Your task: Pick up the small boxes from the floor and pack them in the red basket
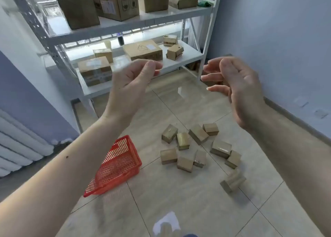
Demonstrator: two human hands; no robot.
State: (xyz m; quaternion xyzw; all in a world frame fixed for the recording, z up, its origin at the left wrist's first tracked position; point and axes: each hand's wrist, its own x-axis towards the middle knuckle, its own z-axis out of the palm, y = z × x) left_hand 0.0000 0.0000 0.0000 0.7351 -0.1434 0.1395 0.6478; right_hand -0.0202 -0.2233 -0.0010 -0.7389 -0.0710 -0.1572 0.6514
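Several small cardboard boxes (197, 147) lie scattered on the tiled floor, right of centre. A red mesh basket (118, 163) stands on the floor to their left, partly hidden by my left forearm; its visible inside looks empty. My left hand (132, 80) is raised high above the floor, fingers loosely curled, holding nothing. My right hand (236, 86) is raised beside it, palm facing left, fingers spread and empty. Both hands are well above the boxes and touch none of them.
A white metal shelf rack (179, 59) at the back carries larger cardboard boxes on two levels. A white radiator (19, 145) lines the left wall. A blue wall with a baseboard (295, 122) bounds the right side. Bare floor tiles (179, 201) lie in front of the boxes.
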